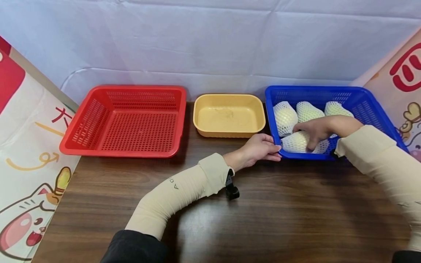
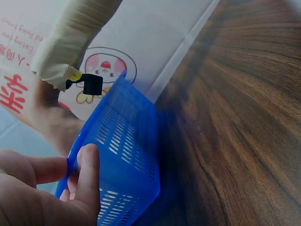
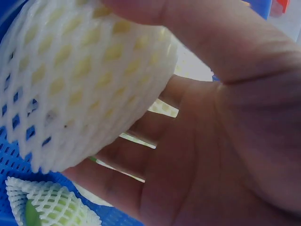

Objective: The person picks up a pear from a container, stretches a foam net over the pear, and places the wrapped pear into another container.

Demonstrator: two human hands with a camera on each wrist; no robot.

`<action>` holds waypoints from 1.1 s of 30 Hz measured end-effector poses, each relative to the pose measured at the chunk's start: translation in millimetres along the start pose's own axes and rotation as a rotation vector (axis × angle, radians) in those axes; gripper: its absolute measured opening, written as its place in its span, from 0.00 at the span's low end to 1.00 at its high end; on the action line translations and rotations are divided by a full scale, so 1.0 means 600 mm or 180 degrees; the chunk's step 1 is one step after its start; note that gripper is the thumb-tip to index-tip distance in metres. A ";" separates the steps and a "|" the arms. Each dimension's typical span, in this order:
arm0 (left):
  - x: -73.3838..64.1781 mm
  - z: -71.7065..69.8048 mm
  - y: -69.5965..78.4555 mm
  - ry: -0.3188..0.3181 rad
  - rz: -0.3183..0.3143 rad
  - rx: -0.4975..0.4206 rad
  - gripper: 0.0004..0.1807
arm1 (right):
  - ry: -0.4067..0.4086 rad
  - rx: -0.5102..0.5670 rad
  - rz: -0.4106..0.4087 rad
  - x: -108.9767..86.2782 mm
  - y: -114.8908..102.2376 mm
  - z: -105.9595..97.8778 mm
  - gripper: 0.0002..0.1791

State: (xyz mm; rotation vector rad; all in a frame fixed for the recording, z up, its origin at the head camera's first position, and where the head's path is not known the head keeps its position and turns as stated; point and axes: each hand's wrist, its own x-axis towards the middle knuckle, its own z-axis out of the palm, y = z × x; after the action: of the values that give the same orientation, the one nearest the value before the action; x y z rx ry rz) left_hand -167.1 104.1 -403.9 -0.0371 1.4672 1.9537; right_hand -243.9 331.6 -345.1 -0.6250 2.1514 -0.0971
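My right hand (image 1: 318, 128) reaches down into the blue basket (image 1: 371, 109) and grips a pale yellow fruit in a white foam net (image 1: 295, 141) near the front left corner. In the right wrist view, the thumb lies over the netted fruit and the fingers curl beneath it. Behind it in the basket sit several more netted fruits (image 1: 284, 117), and one with green skin (image 3: 56, 209) shows low in the right wrist view. With thumb and fingers, my left hand (image 1: 259, 149) pinches the basket's rim at that same corner, as the left wrist view also shows.
To the left stands a red perforated basket (image 1: 179, 120) with nothing in it. Between the two baskets is a yellow tub (image 1: 227, 133). All rest on a dark wooden table (image 1: 279, 208), against a white cloth backdrop (image 1: 204, 40), with printed panels (image 1: 29, 128) at the sides.
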 end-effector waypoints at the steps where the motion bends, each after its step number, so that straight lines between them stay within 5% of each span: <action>1: 0.000 0.000 0.000 0.0003 0.0001 0.0008 0.09 | -0.0008 -0.0009 0.0017 0.001 -0.001 -0.001 0.43; 25: -0.005 0.001 0.004 0.0009 0.0048 0.0160 0.09 | 0.0288 0.0028 0.0034 -0.004 -0.001 0.003 0.46; 33: -0.013 0.003 -0.002 0.0143 0.0309 0.0724 0.07 | 0.0442 0.0004 0.0153 -0.011 -0.002 0.012 0.47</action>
State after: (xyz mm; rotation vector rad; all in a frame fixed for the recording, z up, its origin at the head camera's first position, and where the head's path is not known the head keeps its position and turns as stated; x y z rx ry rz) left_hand -160.2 101.9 -401.0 0.0937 1.7414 1.8593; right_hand -234.3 334.7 -344.6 -0.5800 2.2988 -0.1188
